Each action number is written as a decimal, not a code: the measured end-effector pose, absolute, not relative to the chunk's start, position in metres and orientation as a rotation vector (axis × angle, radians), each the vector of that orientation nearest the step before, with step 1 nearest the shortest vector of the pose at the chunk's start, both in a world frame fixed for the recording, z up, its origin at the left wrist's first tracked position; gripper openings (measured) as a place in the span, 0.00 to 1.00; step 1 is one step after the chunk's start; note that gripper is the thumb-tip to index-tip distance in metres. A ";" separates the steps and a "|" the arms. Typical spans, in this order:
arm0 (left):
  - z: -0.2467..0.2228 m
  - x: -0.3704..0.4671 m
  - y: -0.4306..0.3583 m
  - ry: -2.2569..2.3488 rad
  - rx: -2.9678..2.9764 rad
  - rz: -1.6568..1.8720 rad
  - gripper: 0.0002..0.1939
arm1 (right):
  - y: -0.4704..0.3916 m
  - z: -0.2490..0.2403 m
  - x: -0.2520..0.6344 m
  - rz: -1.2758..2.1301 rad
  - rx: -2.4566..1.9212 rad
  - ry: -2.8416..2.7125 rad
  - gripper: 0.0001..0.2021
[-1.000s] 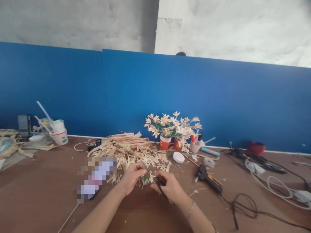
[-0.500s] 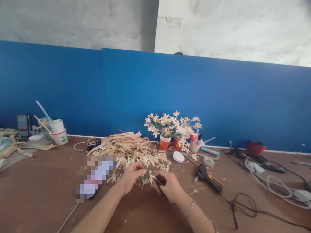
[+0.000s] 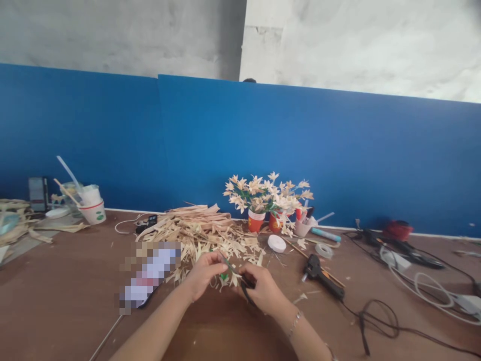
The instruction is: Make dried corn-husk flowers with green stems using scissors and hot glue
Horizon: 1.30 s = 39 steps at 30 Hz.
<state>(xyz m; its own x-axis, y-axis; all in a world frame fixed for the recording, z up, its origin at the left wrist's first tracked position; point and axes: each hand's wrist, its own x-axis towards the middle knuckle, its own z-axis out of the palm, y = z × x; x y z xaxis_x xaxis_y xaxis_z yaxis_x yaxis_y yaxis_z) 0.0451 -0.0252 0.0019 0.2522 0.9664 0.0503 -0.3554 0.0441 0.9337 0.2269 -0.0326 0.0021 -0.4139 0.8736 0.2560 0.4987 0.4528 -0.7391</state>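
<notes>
My left hand (image 3: 205,275) pinches the green stem of a small pale flower (image 3: 234,277), whose petals point toward my right hand. My right hand (image 3: 261,288) is closed around black-handled scissors (image 3: 247,291); their blades are mostly hidden by the fingers and the flower. Just beyond both hands spreads a heap of dried, straw-coloured husk strips (image 3: 203,228) and loose petal pieces. A bit of green (image 3: 224,276) shows beneath the stem. Behind stand finished pale flowers (image 3: 270,193) in red paper cups (image 3: 256,221).
A black glue gun (image 3: 323,278) lies to the right, its cable curling on the brown table (image 3: 75,296). Near it are a white ribbon roll (image 3: 277,243) and a tape roll (image 3: 323,250). A phone (image 3: 150,276) lies left. Blue partition (image 3: 188,140) stands behind.
Both hands stay nearly in place, with the flower and scissors still between them. A dark head top behind the partition has shifted left.
</notes>
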 end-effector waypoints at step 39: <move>0.011 0.046 -0.026 0.840 0.870 1.215 0.06 | -0.025 0.008 0.234 0.678 -1.590 -1.975 0.17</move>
